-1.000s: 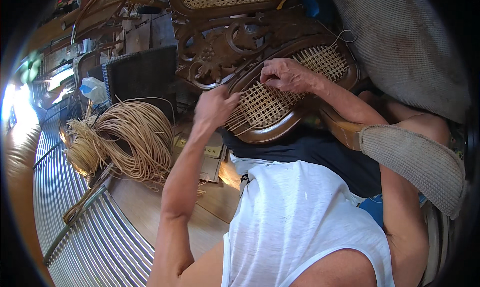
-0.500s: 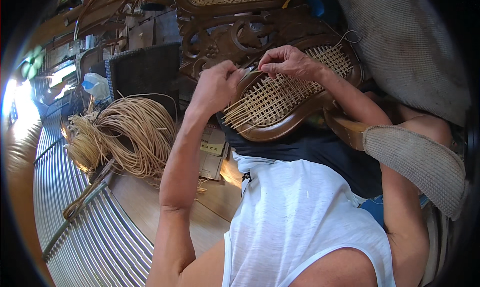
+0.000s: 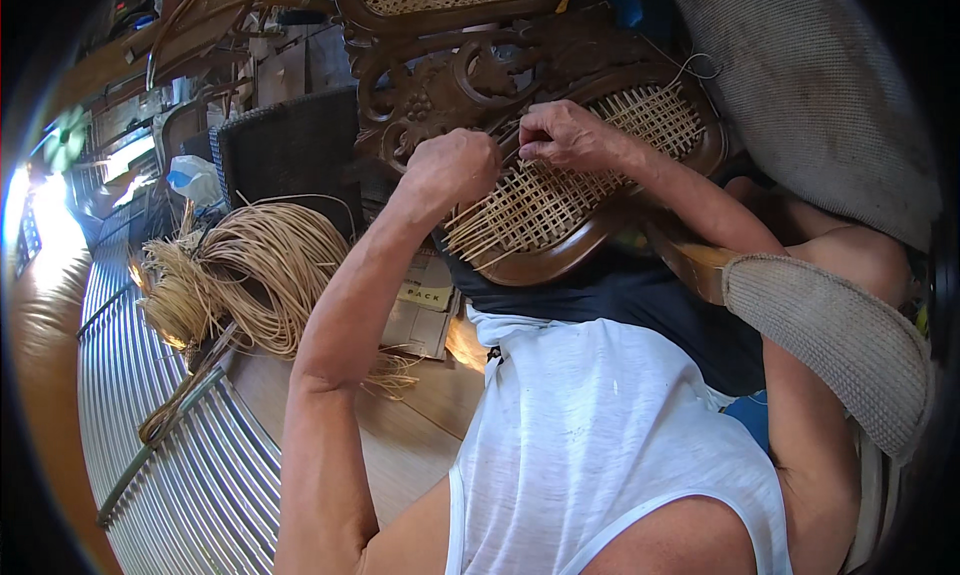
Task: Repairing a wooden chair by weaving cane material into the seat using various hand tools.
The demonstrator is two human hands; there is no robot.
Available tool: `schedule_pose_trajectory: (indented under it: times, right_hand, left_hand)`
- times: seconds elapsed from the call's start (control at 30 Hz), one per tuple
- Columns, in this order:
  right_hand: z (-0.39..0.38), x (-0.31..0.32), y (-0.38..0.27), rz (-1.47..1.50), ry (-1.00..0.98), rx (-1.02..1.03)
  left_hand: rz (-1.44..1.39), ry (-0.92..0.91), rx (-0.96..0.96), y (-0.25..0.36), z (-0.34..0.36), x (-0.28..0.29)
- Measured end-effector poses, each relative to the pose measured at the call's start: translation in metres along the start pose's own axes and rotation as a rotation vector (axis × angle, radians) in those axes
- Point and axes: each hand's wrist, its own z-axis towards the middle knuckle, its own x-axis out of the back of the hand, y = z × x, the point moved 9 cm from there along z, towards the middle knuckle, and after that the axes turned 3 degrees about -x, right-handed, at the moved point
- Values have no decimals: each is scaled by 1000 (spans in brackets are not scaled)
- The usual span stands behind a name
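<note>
A dark carved wooden chair (image 3: 440,85) lies tilted in front of me, its oval seat frame filled with partly woven pale cane mesh (image 3: 560,195). My left hand (image 3: 452,167) is closed in a fist at the left edge of the mesh, gripping a thin cane strand (image 3: 478,237). My right hand (image 3: 562,135) is pinched on the weave at the upper middle of the seat, fingers curled on the cane. Loose strand ends stick out at the lower left of the mesh.
A large coil of raw cane (image 3: 250,275) lies on the wooden floor at left, beside a ribbed metal sheet (image 3: 170,455). A dark woven chair (image 3: 290,150) stands behind it. A grey cushion (image 3: 830,105) is at upper right, a slippered foot (image 3: 830,345) at right.
My left hand has moved up and right, from below the seat's left edge onto the mesh rim. The right hand shifted slightly left along the weave.
</note>
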Motion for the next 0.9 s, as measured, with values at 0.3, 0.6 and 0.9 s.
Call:
schedule_pose_trajectory:
  times: [0.3, 0.6, 0.9]
  right_hand:
    - [0, 3, 5, 50, 10, -31]
    - [-1, 6, 8, 43, 13, -66]
    - [-1, 5, 5, 58, 10, -53]
  left_hand:
    - [214, -54, -22, 23, 4, 10]
    - [158, -70, -29, 13, 12, 10]
    - [254, -124, -68, 37, 14, 24]
